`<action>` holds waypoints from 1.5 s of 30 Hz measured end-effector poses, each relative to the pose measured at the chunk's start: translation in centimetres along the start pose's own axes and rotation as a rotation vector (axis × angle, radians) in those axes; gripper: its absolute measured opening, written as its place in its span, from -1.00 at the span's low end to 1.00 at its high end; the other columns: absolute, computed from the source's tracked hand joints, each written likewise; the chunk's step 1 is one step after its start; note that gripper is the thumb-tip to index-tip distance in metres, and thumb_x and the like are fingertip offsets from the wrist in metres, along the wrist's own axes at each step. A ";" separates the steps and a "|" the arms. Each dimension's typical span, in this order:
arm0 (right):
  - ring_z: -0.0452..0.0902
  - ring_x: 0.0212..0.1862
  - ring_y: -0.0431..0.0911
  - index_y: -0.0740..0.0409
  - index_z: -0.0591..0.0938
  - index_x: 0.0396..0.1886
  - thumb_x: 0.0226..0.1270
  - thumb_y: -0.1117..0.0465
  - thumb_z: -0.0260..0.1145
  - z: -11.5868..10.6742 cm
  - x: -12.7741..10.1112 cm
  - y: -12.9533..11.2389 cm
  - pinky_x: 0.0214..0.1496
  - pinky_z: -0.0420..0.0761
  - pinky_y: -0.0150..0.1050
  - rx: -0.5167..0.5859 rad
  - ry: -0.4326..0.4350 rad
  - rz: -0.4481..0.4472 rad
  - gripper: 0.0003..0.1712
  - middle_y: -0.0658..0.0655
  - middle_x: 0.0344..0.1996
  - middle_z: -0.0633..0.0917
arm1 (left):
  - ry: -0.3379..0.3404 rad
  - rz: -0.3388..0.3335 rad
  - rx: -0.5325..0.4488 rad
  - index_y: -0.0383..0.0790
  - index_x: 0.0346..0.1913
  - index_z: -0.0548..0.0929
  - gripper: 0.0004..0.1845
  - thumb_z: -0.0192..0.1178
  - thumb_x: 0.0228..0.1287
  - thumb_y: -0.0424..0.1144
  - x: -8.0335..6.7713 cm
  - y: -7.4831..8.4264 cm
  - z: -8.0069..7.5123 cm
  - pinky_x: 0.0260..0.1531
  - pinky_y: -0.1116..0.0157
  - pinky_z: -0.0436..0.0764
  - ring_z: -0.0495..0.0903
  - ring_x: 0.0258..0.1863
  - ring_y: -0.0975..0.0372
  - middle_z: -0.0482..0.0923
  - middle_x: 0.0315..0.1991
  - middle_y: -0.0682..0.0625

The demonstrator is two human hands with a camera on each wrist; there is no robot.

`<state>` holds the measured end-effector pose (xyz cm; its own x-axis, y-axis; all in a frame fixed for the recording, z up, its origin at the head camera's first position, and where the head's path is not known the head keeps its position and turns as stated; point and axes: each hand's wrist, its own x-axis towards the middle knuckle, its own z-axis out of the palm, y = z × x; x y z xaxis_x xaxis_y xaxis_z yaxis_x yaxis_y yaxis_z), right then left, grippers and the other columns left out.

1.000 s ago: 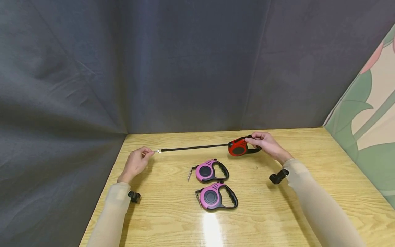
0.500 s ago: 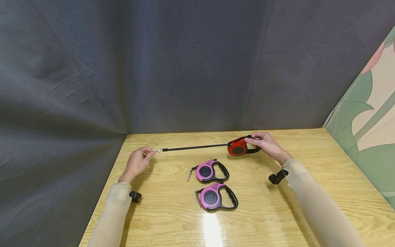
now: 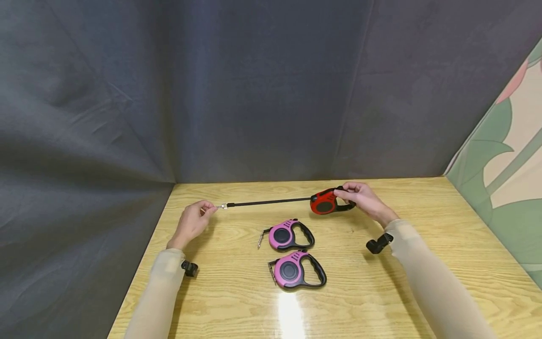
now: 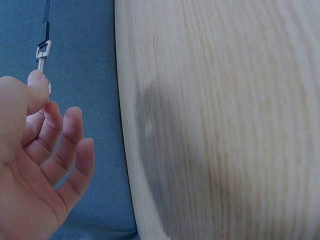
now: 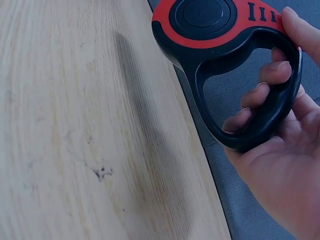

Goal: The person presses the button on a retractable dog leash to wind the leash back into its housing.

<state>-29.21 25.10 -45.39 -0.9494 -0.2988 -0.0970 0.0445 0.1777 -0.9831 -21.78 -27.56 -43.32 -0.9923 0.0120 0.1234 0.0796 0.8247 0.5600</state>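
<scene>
My right hand [image 3: 365, 201] grips the black handle of a red and black retractable dog leash [image 3: 323, 202]; in the right wrist view its fingers curl through the handle loop [image 5: 260, 132]. A black strap [image 3: 271, 202] runs out of the casing to the left, straight and taut. At its far end is a silver metal clip [image 4: 42, 55], pinched between thumb and index finger of my left hand [image 3: 194, 223]. The other left fingers are loosely bent. Two pink and black retractable leashes lie on the table below the strap, an upper one [image 3: 281, 235] and a lower one [image 3: 290, 270].
The wooden table [image 3: 228, 301] has a grey fabric wall [image 3: 262, 94] behind it and on the left. A panel with a leaf pattern [image 3: 508, 188] stands along the right side. Both pink leashes have their metal clips pointing left.
My left hand has shifted slightly right with the clip, and my right hand with the red leash slightly left. The stretch of strap between them is a little shorter. The pink leashes have stayed put.
</scene>
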 end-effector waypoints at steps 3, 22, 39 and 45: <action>0.23 -0.47 -0.19 0.01 0.61 -0.34 0.55 0.07 0.40 0.1 -0.2 0.0 -0.24 0.25 -0.27 -0.007 -0.002 -0.005 -0.77 -0.08 -0.53 0.58 | -0.003 -0.001 -0.001 -0.16 -0.09 0.73 -0.78 0.22 0.61 -0.08 0.0 0.1 0.2 -0.26 0.22 0.53 0.62 -0.28 0.14 0.74 -0.23 -0.09; 0.32 -0.41 -0.19 0.05 0.62 -0.31 0.55 0.09 0.39 0.6 -0.3 -0.1 -0.24 0.26 -0.26 0.027 -0.012 -0.009 -0.79 -0.10 -0.52 0.57 | -0.005 0.027 -0.022 -0.19 -0.07 0.75 -0.77 0.25 0.60 -0.09 0.2 0.9 1.0 -0.23 0.21 0.54 0.63 -0.27 0.13 0.75 -0.20 -0.08; 0.20 -0.53 -0.20 0.05 0.61 -0.30 0.56 0.07 0.39 0.9 0.3 0.1 -0.33 0.21 -0.28 0.022 -0.021 -0.008 -0.77 -0.07 -0.52 0.58 | -0.007 0.042 -0.027 -0.16 -0.10 0.74 -0.77 0.24 0.60 -0.06 0.2 1.1 1.2 -0.31 0.25 0.50 0.59 -0.33 0.18 0.74 -0.24 -0.07; 0.11 -0.61 -0.25 0.09 0.60 -0.27 0.56 0.07 0.39 1.1 0.4 0.1 -0.41 0.15 -0.27 0.026 -0.029 -0.005 -0.76 -0.07 -0.54 0.59 | -0.008 0.051 -0.031 -0.17 -0.07 0.75 -0.77 0.25 0.60 -0.08 0.3 1.2 1.2 -0.25 0.23 0.53 0.61 -0.30 0.18 0.75 -0.21 -0.05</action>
<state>-29.26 23.91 -45.68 -0.9403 -0.3267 -0.0958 0.0478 0.1521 -0.9872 -22.09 -25.84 -43.61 -0.9875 0.0582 0.1464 0.1332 0.8048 0.5783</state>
